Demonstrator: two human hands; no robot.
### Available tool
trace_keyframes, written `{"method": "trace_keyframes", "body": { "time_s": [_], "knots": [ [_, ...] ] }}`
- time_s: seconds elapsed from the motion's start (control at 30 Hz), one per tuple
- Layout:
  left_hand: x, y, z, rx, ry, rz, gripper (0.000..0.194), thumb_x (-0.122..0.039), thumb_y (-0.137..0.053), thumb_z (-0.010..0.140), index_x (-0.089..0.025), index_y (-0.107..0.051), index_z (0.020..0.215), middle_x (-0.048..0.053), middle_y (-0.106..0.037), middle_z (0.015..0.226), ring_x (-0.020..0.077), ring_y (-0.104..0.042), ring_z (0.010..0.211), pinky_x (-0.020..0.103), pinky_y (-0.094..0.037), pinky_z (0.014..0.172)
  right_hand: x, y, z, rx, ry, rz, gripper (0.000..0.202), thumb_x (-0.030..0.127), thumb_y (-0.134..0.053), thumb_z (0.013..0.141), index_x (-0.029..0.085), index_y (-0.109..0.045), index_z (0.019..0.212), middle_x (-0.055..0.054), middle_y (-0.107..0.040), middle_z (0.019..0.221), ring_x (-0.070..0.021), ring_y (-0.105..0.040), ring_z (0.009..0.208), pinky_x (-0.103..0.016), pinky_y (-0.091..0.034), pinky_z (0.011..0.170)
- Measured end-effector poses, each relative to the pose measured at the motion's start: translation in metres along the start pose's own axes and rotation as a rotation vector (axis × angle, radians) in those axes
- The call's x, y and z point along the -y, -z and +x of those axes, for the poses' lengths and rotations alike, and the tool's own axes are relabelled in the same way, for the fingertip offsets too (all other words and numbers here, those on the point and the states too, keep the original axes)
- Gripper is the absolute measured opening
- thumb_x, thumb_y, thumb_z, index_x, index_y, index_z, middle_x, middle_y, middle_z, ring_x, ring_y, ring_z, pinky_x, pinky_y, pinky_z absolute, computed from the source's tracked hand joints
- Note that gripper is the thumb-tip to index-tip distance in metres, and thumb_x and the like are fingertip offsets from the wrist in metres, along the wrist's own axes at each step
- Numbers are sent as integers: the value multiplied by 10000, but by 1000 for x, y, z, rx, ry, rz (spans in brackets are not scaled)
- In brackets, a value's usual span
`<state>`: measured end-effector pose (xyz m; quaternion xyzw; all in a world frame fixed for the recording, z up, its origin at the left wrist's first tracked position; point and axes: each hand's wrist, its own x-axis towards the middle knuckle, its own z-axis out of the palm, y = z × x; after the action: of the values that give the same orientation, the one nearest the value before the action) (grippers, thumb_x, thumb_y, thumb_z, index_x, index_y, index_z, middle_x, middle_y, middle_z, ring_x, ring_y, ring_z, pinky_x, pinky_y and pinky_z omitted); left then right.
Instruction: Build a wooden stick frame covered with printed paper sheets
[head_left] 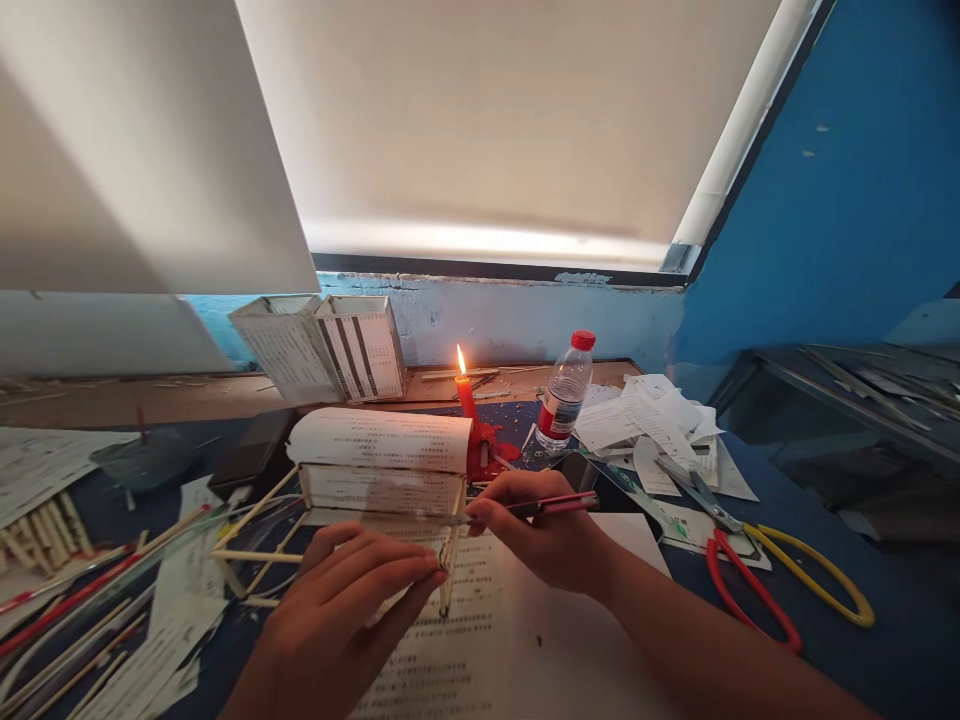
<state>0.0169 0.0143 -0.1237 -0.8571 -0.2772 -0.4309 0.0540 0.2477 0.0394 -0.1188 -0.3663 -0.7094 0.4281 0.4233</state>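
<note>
My left hand point(360, 590) presses its closed fingers and thumb on the near edge of a frame of thin wooden sticks point(259, 556). Printed paper point(382, 440) covers part of this frame and curls over at the back. Between the fingers of my right hand point(529, 525) is a slim pink and dark pen-like tool point(566, 503); its tip lies by the frame's right-hand upright, and its exact kind is unclear. Behind the frame, a lit red candle point(466, 397) stands in a pool of melted red wax point(495, 450).
A water bottle point(566, 390) stands right of the candle, beside paper scraps point(652, 420). Scissors point(750, 540) with red and yellow handles lie at right. Two paper-covered boxes point(364, 350) lean by the wall. Loose sticks point(82, 640) and paper strips crowd the left; printed sheets point(442, 665) lie under my hands.
</note>
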Motion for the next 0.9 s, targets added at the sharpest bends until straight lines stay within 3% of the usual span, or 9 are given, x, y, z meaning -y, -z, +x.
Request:
{"method": "trace_keyframes", "body": {
  "time_s": [0.13,0.3,0.47,0.6,0.77,0.9],
  "knots": [
    [-2,1,1,4,16,-22,171,-79,-683,868,-204,-656,982,-25,-773,859,135,-707,709,357,-465,793,4,-4,-1,76,19,-21,190,293,-639,932,155,-748,858,-61,-757,799,-147,-671,680,-253,-525,611],
    [-1,-1,-1,-12,41,-29,192,-78,-705,850,-221,-659,970,-21,-771,871,144,-704,714,349,-492,761,7,-3,-2,6,50,-92,172,264,-631,927,163,-753,862,-53,-748,779,-145,-653,670,-246,-507,579],
    [-1,-1,-2,-48,74,-24,176,-90,-720,837,-222,-657,936,-9,-750,855,155,-680,738,337,-516,748,5,-4,-5,83,97,-97,178,284,-635,926,168,-756,867,-36,-721,730,-117,-595,574,-229,-468,515],
    [-1,-1,-3,-51,83,-34,184,-93,-736,824,-222,-655,926,-11,-742,851,154,-668,751,321,-524,740,3,-1,-4,-3,118,-154,179,280,-627,931,169,-751,865,-37,-707,738,-122,-587,606,-240,-462,543],
    [-1,-1,-4,-45,81,-30,186,-96,-744,821,-224,-656,922,-18,-732,847,150,-658,758,316,-518,757,1,5,-2,53,138,-144,155,261,-634,921,161,-750,895,-29,-700,734,-101,-527,557,-239,-431,520],
    [0,-1,-4,-38,91,-29,181,-90,-726,837,-222,-655,939,-14,-723,855,150,-638,781,309,-510,769,-3,6,0,-21,83,-152,173,279,-625,933,162,-745,888,-36,-710,748,-117,-562,600,-260,-453,564]
  ]
}}
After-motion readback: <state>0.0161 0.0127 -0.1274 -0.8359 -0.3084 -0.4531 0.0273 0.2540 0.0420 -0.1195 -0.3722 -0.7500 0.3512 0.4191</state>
